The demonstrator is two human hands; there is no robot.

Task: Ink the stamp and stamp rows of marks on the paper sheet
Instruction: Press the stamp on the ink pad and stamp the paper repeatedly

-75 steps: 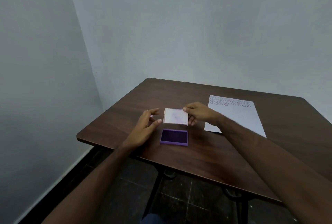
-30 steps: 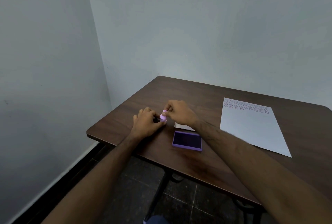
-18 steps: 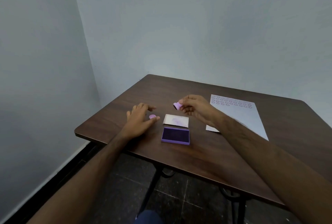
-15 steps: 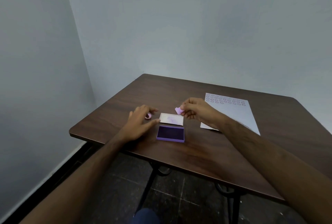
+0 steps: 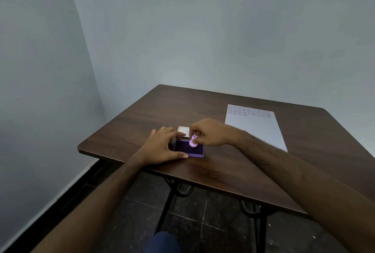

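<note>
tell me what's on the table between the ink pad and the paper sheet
Only the right hand and its forearm cross above that stretch; the table beneath looks bare in the head view.

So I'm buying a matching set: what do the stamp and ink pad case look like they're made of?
The stamp looks like smooth moulded plastic: uniform pale purple, rounded flare. The ink pad case looks like plastic too, with crisp purple edges; its dark matte inner surface is probably felt or foam.

The ink pad (image 5: 188,149) was set near the desk's (image 5: 223,171) front-left edge, with its lid (image 5: 183,129) laid just behind it. The stamp (image 5: 193,142) was placed on the ink pad. The paper sheet (image 5: 256,128) was laid well apart to the right, with marks (image 5: 249,111) along its far end.
</note>
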